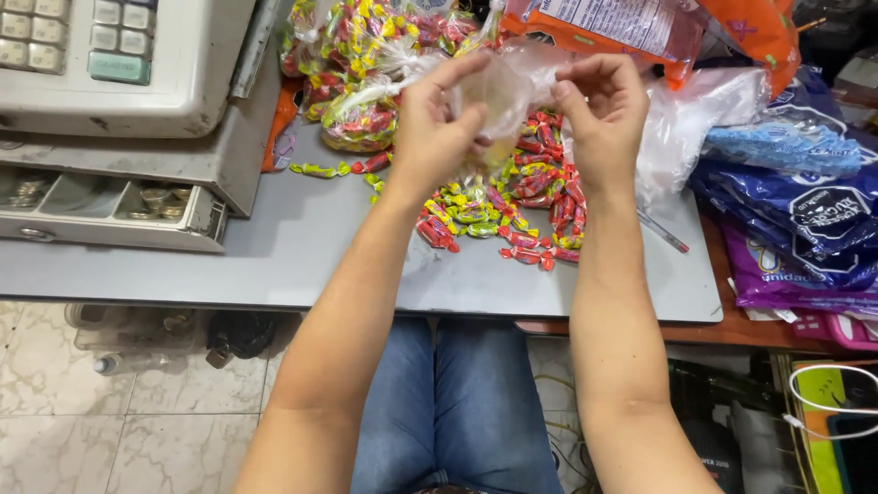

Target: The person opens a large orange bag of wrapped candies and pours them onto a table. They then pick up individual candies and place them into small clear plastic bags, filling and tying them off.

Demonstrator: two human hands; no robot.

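left hand (437, 128): raised above the far middle of the grey worktop (302, 256), fingers pinched shut on the left side of a small clear plastic bag (501, 91)
right hand (602, 114): raised at the same height, thumb and fingers pinched shut on the bag's right side
hands relative: near each other, apart, only the bag between them
small clear plastic bag: held in the air over the candy pile, crumpled and see-through; cannot tell if anything is inside
loose wrapped candies (512, 215): red, yellow and green, scattered on the worktop right of middle, directly under the hands
filled candy bags (366, 55): clear bags packed with the same candies, at the worktop's far edge, left of the hands
cash register (119, 64): beige, far left corner, keys visible
coin drawer (101, 206): open below the register, coins in its compartments
orange snack bag (640, 27): far edge, behind the right hand
blue and purple packets (796, 210): stacked off the worktop's right edge
jeans (457, 412): person's legs below the near edge
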